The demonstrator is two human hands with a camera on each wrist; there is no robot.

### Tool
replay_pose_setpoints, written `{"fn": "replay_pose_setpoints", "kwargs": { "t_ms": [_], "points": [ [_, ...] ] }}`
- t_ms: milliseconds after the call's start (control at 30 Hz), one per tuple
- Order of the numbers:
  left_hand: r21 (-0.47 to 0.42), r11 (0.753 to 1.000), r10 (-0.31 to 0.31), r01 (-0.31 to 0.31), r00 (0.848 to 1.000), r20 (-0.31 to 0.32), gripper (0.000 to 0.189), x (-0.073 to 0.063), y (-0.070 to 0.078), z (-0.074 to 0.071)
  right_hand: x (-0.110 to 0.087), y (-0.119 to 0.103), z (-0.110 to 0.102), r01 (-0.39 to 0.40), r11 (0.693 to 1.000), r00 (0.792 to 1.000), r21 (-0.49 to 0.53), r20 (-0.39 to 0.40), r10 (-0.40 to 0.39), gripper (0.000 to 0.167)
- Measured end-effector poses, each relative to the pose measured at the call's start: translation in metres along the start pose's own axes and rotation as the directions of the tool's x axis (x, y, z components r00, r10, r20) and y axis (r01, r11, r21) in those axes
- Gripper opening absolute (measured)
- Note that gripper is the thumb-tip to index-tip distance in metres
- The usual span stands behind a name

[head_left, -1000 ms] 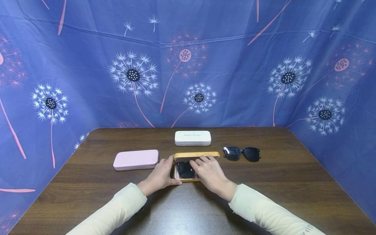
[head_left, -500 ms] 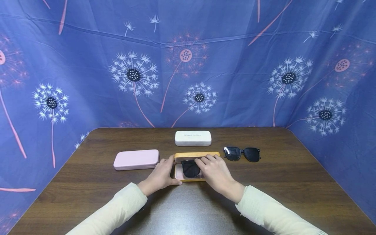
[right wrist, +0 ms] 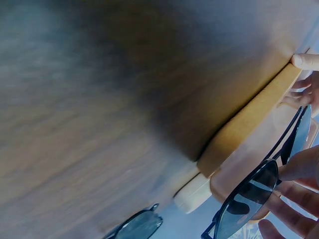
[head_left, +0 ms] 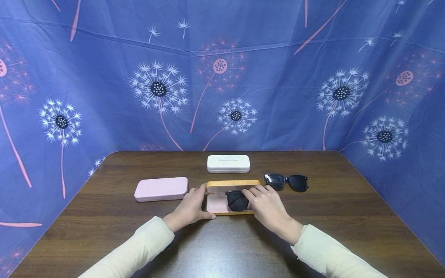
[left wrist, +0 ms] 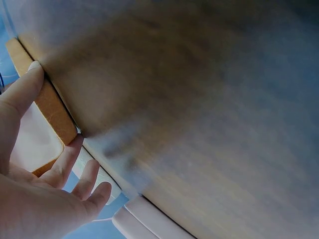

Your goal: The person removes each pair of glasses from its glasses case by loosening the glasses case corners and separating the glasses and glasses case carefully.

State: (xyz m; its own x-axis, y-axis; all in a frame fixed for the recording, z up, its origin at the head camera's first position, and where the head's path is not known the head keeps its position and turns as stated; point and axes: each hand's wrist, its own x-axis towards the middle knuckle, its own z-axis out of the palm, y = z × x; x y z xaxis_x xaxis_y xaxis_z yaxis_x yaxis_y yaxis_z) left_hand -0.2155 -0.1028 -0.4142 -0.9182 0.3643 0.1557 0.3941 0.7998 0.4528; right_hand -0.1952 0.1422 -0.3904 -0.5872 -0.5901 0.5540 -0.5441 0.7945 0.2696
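An orange glasses case (head_left: pixel 233 182) stands with its lid raised in the middle of the table, pale lining showing. At its left end my left hand (head_left: pixel 189 204) grips it, thumb along the front edge and fingers toward the back. My right hand (head_left: pixel 269 204) pinches a pair of dark sunglasses (head_left: pixel 237 200) over the right half of the case. In the head view one lens shows, and the other is behind my fingers. Both lenses and the bridge show in the right wrist view, where thumb and fingers hold the sunglasses (right wrist: pixel 244 204) near the bridge.
A pink glasses case (head_left: pixel 161 189) lies closed left of my left hand. Behind the orange case is a closed white case (head_left: pixel 228 164). Another pair of dark sunglasses (head_left: pixel 298 182) lies to the right, close to my right hand. A blue flowered cloth (head_left: pixel 278 77) hangs behind the table.
My right hand has moved to the right with the sunglasses, from the left part of the case to its right part. The left hand and the case have stayed in place.
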Motion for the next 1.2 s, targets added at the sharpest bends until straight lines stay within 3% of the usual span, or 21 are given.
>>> {"fn": "replay_pose_setpoints", "kwargs": {
  "t_ms": [600, 1200],
  "points": [
    [0.012, 1.0, 0.013, -0.013, 1.0, -0.006, 0.097, 0.001, -0.001, 0.002, -0.028, 0.034, -0.004, -0.07, 0.997, 0.996, 0.029, -0.045, 0.071, 0.037],
    [0.013, 1.0, 0.005, -0.005, 1.0, -0.004, 0.097, 0.001, -0.001, 0.002, -0.055, 0.071, -0.002, -0.127, 0.992, 0.991, 0.009, -0.038, 0.127, 0.035]
  ]
}}
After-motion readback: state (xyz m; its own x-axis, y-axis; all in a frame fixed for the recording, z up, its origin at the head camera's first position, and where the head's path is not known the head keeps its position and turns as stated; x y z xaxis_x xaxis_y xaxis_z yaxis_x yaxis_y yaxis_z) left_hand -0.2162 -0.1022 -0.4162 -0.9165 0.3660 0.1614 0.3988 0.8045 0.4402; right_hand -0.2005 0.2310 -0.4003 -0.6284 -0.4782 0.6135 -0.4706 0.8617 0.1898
